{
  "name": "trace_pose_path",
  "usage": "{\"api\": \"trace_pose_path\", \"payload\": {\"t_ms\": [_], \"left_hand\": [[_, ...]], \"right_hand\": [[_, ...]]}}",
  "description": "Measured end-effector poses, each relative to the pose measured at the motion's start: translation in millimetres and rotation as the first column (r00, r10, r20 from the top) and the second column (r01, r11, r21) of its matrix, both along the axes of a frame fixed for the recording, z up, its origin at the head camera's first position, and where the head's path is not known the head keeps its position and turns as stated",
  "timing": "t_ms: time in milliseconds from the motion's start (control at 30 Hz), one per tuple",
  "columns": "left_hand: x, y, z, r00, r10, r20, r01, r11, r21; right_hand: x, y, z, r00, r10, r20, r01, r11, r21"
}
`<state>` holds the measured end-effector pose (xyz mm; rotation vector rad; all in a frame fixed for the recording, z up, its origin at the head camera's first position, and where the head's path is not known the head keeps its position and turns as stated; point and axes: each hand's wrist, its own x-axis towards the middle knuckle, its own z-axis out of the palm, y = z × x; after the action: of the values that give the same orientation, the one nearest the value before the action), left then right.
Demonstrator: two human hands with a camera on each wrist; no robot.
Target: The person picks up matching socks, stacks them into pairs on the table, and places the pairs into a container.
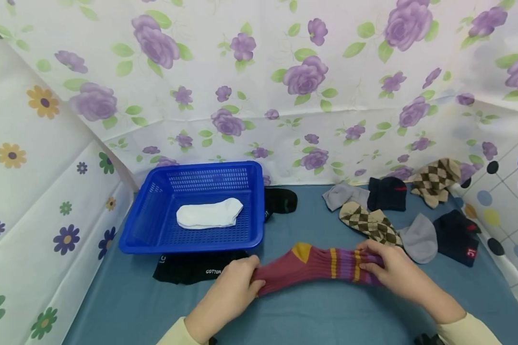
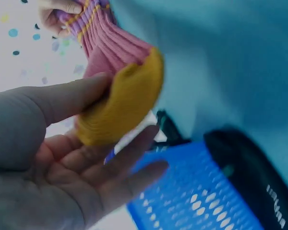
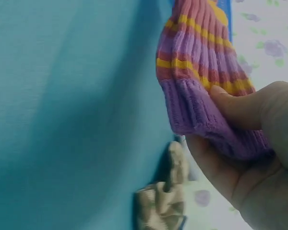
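Note:
Both hands hold a dusty-red knit sock [image 1: 315,268] stretched sideways above the blue cloth. It has a mustard heel and toe, and purple and yellow stripes toward the cuff. At the toe end, my left hand [image 1: 235,282] pinches it; in the left wrist view the thumb lies over the mustard toe [image 2: 125,105] while other fingers extend beneath. My right hand [image 1: 394,270] grips the purple ribbed cuff [image 3: 197,110] between thumb and fingers. A blue basket [image 1: 190,249] stands beyond the left hand, with white socks [image 1: 209,214] lying flat inside.
Black socks [image 1: 190,270] lie by the basket's front edge, and another black item [image 1: 282,200] sits to its right. On the right are grey socks [image 1: 419,239], checkered socks [image 1: 367,223] and navy socks [image 1: 455,235]. A floral curtain [image 1: 259,96] hangs behind.

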<state>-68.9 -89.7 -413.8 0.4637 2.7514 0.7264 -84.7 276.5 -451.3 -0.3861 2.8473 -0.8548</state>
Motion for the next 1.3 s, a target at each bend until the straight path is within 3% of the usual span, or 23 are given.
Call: {"api": "trace_pose_path", "payload": {"t_ms": [133, 233, 400, 567, 767, 933, 1100, 1300], "left_hand": [[-6.1, -12.2, 14.4, 0.999, 0.032, -0.043, -0.028, 0.995, 0.091], [-14.2, -21.7, 24.8, 0.991, 0.099, -0.095, -0.085, 0.987, 0.139], [-28.9, -43.3, 42.0, 0.962, 0.235, -0.139, -0.202, 0.954, 0.221], [-46.8, -74.5, 58.1, 0.935, 0.274, -0.224, -0.218, 0.944, 0.246], [-68.4, -118.0, 76.9, 0.916, 0.301, -0.265, -0.261, 0.949, 0.175], [-85.0, -155.4, 87.1, 0.900, 0.327, -0.290, -0.315, 0.945, 0.088], [-99.5, -184.2, 88.7, 0.899, 0.335, -0.280, -0.351, 0.936, -0.005], [-118.8, -201.0, 83.3, 0.906, 0.349, -0.239, -0.385, 0.915, -0.123]], "right_hand": [[-6.1, -4.0, 13.6, 0.996, 0.017, -0.082, -0.019, 0.999, -0.028], [-12.8, -8.5, 24.1, 0.986, 0.023, -0.168, -0.033, 0.998, -0.058], [-26.9, -26.2, 38.3, 0.964, 0.047, -0.262, -0.077, 0.992, -0.103], [-43.7, -51.8, 48.3, 0.932, 0.070, -0.357, -0.128, 0.982, -0.142], [-69.5, -97.2, 62.4, 0.896, 0.128, -0.425, -0.226, 0.956, -0.188], [-92.6, -144.9, 71.3, 0.882, 0.164, -0.442, -0.279, 0.937, -0.210], [-107.7, -186.1, 71.8, 0.902, 0.186, -0.389, -0.284, 0.935, -0.211], [-124.0, -222.8, 68.6, 0.936, 0.163, -0.311, -0.228, 0.956, -0.186]]}}
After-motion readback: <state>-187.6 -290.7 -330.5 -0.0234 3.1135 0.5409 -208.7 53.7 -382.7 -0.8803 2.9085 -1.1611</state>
